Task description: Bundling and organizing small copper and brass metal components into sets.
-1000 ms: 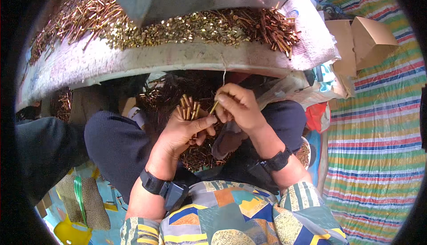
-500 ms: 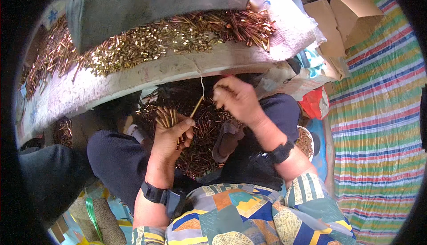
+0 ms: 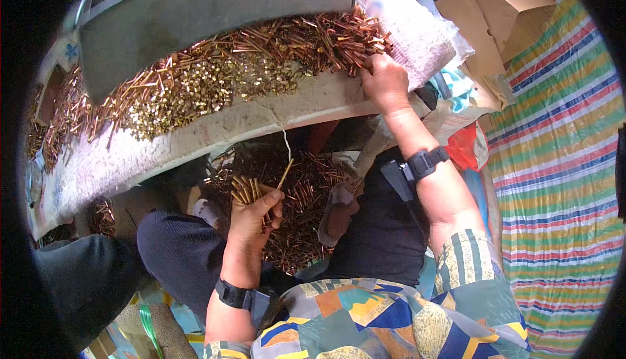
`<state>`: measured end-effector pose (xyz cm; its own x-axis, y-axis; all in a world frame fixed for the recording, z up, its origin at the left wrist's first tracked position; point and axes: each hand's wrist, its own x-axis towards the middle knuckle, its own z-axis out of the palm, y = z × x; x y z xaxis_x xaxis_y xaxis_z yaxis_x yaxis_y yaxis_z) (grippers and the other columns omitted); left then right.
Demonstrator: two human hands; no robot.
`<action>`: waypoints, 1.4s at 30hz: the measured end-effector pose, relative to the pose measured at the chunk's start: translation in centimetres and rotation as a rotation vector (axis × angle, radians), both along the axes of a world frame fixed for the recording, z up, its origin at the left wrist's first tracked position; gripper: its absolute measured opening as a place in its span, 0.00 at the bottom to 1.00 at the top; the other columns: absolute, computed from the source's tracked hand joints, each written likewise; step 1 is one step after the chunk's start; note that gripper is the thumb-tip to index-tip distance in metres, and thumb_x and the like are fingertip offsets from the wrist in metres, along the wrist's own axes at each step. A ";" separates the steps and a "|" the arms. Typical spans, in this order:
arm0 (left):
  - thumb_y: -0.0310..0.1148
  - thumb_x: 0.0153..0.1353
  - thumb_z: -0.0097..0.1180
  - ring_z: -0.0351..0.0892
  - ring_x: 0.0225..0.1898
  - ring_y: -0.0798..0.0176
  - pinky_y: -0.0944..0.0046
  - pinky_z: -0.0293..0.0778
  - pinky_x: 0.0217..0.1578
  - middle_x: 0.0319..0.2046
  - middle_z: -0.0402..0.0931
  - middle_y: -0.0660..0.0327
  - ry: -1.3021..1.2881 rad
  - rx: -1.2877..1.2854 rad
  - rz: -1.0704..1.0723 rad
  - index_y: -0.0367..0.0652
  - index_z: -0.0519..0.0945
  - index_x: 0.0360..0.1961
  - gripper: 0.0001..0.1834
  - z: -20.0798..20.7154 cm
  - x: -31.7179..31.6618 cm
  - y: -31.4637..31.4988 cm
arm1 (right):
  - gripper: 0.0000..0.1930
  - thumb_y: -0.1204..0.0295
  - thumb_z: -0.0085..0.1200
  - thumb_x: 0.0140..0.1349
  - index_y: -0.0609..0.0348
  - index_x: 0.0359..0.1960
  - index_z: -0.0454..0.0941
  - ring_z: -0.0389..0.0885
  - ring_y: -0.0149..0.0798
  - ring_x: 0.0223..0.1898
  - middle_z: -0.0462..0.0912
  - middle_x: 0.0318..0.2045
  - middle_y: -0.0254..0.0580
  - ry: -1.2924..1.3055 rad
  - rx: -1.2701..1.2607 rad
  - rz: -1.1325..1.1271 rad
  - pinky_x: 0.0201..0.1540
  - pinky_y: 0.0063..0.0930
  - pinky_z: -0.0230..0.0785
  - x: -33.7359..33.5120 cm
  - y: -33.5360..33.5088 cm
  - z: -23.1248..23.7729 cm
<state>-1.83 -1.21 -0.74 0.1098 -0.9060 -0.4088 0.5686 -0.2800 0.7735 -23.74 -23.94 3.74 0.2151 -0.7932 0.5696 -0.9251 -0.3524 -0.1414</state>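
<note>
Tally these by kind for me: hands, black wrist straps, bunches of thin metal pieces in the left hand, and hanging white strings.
Hands (left hand, right hand): 2
Black wrist straps: 2
Bunch of thin metal pieces: 1
Hanging white string: 1
Total: 6

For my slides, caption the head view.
Left hand gripping slim brass-coloured rods; right hand at the coppery rod heap.

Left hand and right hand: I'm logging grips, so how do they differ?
The left hand clasps a tube bundle; the right hand is at the tube pile, its hold unclear. The left hand is short of the table edge, the right hand past it. Both are bare.
</note>
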 end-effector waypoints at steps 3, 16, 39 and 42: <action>0.26 0.50 0.58 0.68 0.12 0.69 0.73 0.61 0.09 0.13 0.71 0.60 -0.006 0.002 0.002 0.37 0.76 0.24 0.04 0.0 -0.1 0.0 | 0.07 0.67 0.52 0.48 0.57 0.26 0.75 0.78 0.48 0.31 0.78 0.28 0.45 0.094 0.079 -0.118 0.35 0.40 0.70 0.7 -0.4 0.8; 0.27 0.50 0.59 0.67 0.10 0.70 0.73 0.61 0.09 0.13 0.71 0.62 0.005 -0.029 -0.017 0.39 0.76 0.24 0.04 -0.2 -0.2 -0.2 | 0.19 0.81 0.53 0.48 0.68 0.45 0.67 0.72 0.22 0.24 0.76 0.24 0.31 -1.043 0.525 0.452 0.26 0.16 0.66 0.4 5.0 0.2; 0.27 0.49 0.60 0.68 0.11 0.71 0.75 0.61 0.10 0.13 0.71 0.63 -0.001 -0.054 -0.033 0.39 0.76 0.24 0.05 0.7 0.5 0.4 | 0.15 0.79 0.51 0.54 0.65 0.44 0.68 0.76 0.29 0.20 0.77 0.24 0.41 -1.154 1.018 0.728 0.20 0.17 0.68 6.5 12.3 0.0; 0.27 0.49 0.60 0.68 0.12 0.71 0.75 0.62 0.10 0.13 0.71 0.63 0.010 -0.063 -0.041 0.39 0.76 0.24 0.05 0.6 0.7 0.4 | 0.11 0.78 0.50 0.56 0.65 0.41 0.70 0.76 0.29 0.20 0.78 0.24 0.41 -1.224 1.069 0.773 0.20 0.17 0.67 6.0 12.0 0.3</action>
